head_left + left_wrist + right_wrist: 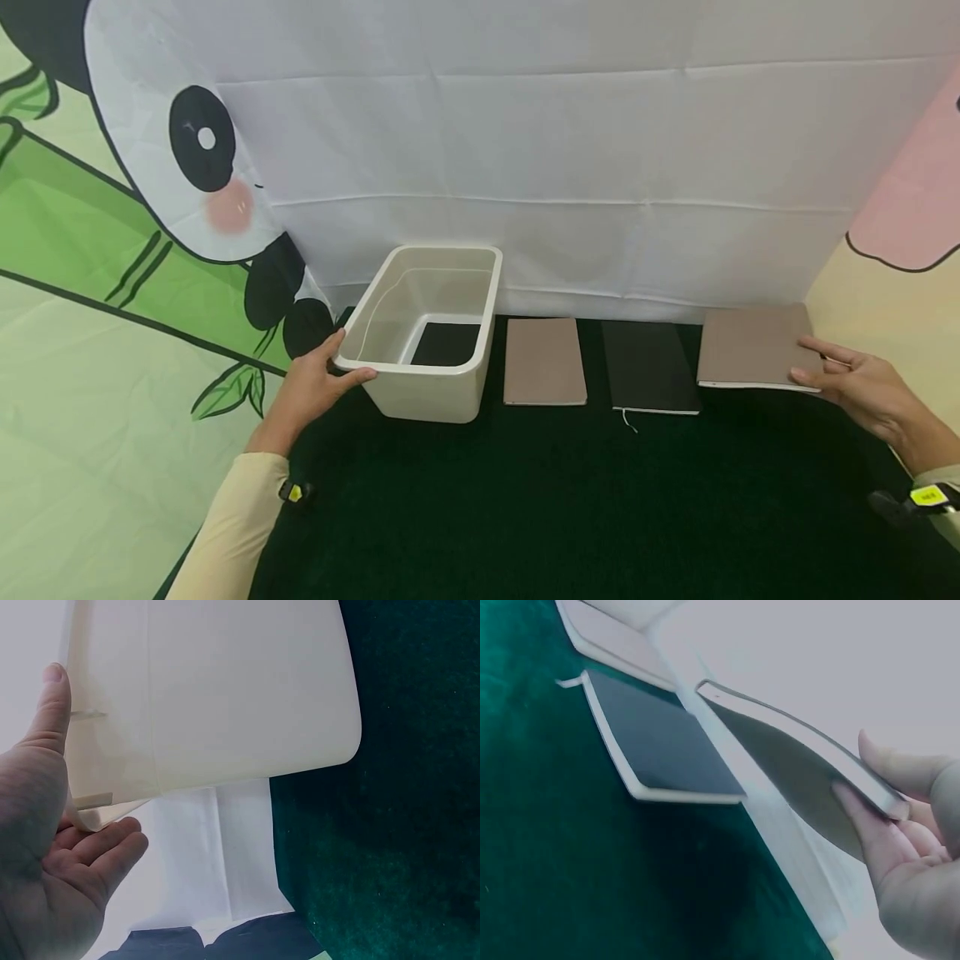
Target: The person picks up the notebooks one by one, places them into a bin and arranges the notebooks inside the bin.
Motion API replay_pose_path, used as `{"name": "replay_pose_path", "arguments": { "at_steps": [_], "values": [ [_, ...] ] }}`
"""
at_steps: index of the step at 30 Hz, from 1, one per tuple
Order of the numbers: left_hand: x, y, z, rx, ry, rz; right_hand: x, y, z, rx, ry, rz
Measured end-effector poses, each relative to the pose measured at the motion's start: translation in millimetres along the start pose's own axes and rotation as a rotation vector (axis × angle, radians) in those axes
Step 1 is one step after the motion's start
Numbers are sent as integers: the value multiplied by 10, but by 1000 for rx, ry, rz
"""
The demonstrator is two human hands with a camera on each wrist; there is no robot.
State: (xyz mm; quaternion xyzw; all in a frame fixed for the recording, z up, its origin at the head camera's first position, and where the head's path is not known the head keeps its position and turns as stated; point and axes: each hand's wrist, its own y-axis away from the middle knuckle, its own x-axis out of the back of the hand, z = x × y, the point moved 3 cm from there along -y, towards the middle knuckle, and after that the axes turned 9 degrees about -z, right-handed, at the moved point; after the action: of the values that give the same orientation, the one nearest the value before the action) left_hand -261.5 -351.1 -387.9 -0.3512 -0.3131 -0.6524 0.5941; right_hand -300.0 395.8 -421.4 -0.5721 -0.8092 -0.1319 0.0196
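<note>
My left hand (311, 387) grips the near left corner of a cream plastic bin (420, 396), thumb on the rim and fingers around the outer side. A dark flat rectangle (446, 344) shows on the bin's floor. At the far right, my right hand (870, 387) pinches a brown notebook (757, 346) by its right edge, thumb on one cover and fingers on the other. In the right wrist view this notebook (795, 765) is raised off the table and bends slightly. Left of it lies a black notebook (651, 367) with a white ribbon, then another brown notebook (543, 362).
A dark green cloth (570, 500) covers the table. Behind it hangs a white backdrop (555, 150), with a printed panda (150, 125) and green bamboo on the left. A pink and yellow printed sheet (900, 308) closes off the right side.
</note>
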Motion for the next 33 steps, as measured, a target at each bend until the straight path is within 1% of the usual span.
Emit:
{"name": "replay_pose_path", "arguments": {
  "at_steps": [2, 4, 7, 9, 12, 15, 20, 22, 25, 27, 31, 33],
  "values": [
    [6, -3, 4, 0, 1, -4, -71, 3, -63, 23, -23, -8],
    [10, -5, 11, -1, 0, -7, -128, 10, -124, 67, -102, -25],
    [12, -7, 14, -6, 2, -11, -196, 18, -218, 120, -177, -60],
    [12, -6, 8, -7, -1, -10, -237, 11, -280, 131, -180, -77],
    [13, -11, 6, -5, -4, -14, -317, -8, -381, 112, -143, -89],
    [14, -14, 3, 0, -6, -17, -404, -50, -490, 114, -137, -104],
    [15, -19, 12, 1, -7, -20, -554, -142, -682, 172, -142, -132],
    [15, -15, 15, 1, -5, -19, -612, -176, -753, 172, -116, -129],
    [17, -9, 16, 5, -5, -21, -700, -224, -852, 154, -110, -135],
    [18, -8, 14, 10, -7, -22, -762, -263, -910, 157, -122, -139],
    [20, -15, 15, 11, -19, -27, -914, -357, -1029, 235, -214, -168],
    [25, -12, 11, 13, -21, -26, -1004, -409, -1095, 260, -222, -151]
  ]
}}
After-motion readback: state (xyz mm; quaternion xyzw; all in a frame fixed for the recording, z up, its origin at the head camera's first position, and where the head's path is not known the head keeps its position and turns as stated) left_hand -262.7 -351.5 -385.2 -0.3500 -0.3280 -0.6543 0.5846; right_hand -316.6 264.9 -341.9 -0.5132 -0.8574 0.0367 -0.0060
